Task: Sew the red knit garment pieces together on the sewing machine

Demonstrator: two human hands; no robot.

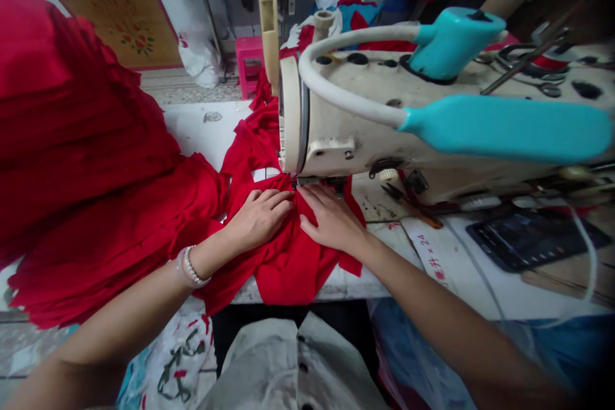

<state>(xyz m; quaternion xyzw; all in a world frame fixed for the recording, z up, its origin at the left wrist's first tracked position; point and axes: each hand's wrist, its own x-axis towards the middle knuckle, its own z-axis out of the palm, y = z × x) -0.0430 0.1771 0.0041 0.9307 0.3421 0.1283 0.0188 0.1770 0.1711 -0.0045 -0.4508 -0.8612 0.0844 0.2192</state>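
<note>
A piece of red fabric [288,275] lies under the head of a cream sewing machine [331,122] and hangs over the table's front edge. My left hand [262,218] rests on the fabric just left of the presser foot [307,182], palm down with fingers stretched forward. On the other side, my right hand [331,218] lies flat on the same fabric, its fingertips close to the foot and its thumb spread out. Both hands press the cloth against the table rather than grasp it. The needle itself cannot be made out.
A tall stack of red fabric pieces [86,160] fills the left. A turquoise lamp [504,125] with a white bendy neck sits on the machine. Small scissors [413,205] and a phone [533,240] lie to the right. A pink stool [248,64] stands behind.
</note>
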